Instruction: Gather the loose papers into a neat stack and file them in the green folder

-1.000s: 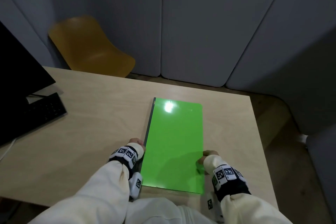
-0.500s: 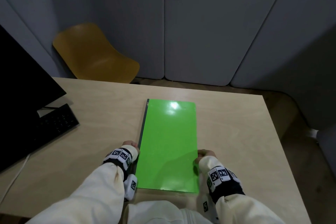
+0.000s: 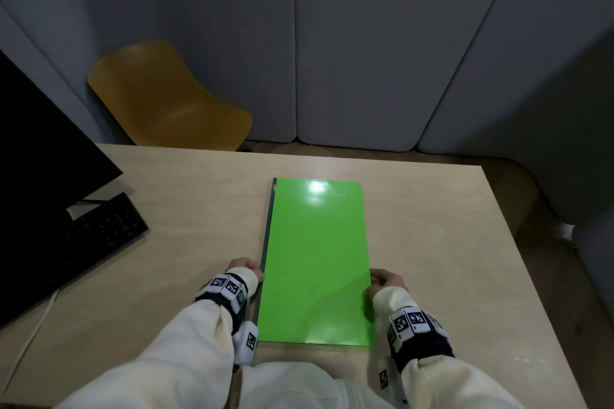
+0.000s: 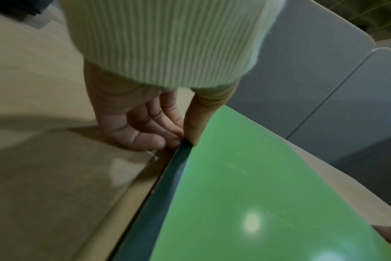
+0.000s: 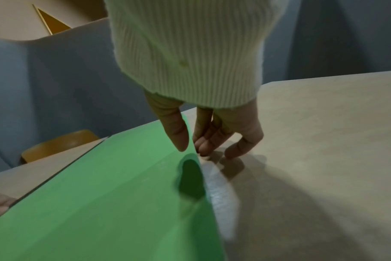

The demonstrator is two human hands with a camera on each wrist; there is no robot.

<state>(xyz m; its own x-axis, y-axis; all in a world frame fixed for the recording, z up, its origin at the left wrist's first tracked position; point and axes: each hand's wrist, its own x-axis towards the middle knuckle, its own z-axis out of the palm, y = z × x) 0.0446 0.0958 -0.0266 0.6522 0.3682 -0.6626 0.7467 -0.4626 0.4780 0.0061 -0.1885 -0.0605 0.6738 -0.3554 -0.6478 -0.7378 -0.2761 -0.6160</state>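
The green folder (image 3: 315, 259) lies closed on the wooden table (image 3: 166, 242), long side running away from me. My left hand (image 3: 246, 267) pinches its dark spine edge, thumb on the cover and fingers curled against the side, as the left wrist view shows (image 4: 185, 139). My right hand (image 3: 385, 279) pinches the opposite long edge the same way, thumb on top and fingertips at the table (image 5: 191, 148). A pale strip (image 5: 219, 194) shows along that right edge of the folder (image 5: 112, 194). No loose paper lies in view.
A black monitor (image 3: 40, 159) and keyboard (image 3: 99, 232) stand at the table's left. A yellow chair (image 3: 166, 100) sits behind the far edge, before grey padded wall panels. The table's right edge drops to the floor.
The folder has turned from a slight tilt to straight in front of me. Both hands kept their hold on its long edges.
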